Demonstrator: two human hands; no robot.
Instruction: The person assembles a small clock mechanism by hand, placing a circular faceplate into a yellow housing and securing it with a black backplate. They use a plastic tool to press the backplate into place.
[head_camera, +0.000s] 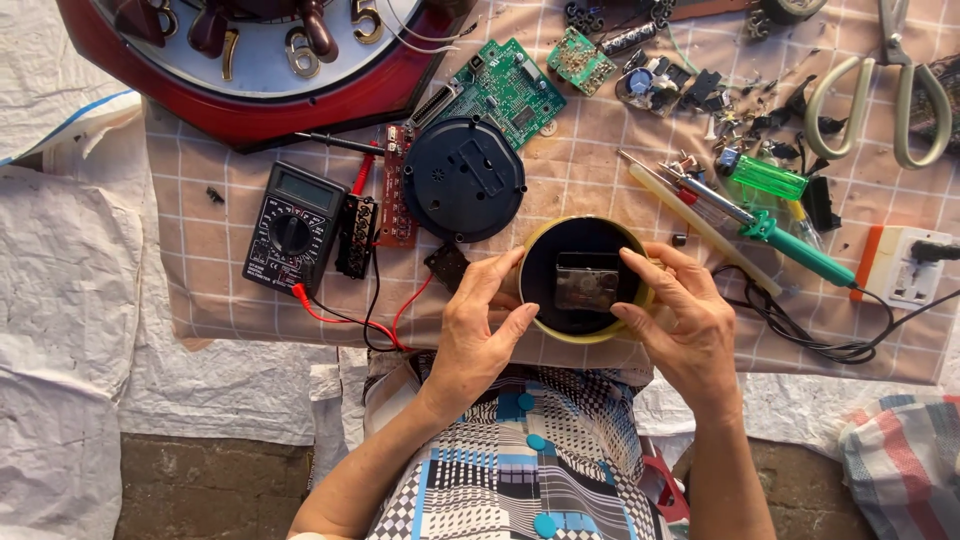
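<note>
Both hands grip a round clock (585, 280) back-up: left hand (478, 325) pinching its rim, right hand (685, 320) at the movement (586, 282), perhaps seating it; steady fingers needed.

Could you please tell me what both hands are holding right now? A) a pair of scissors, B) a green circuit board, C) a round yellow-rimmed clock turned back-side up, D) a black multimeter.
C: the left hand and right hand grip the round yellow-rimmed clock, its black back facing up.
</note>
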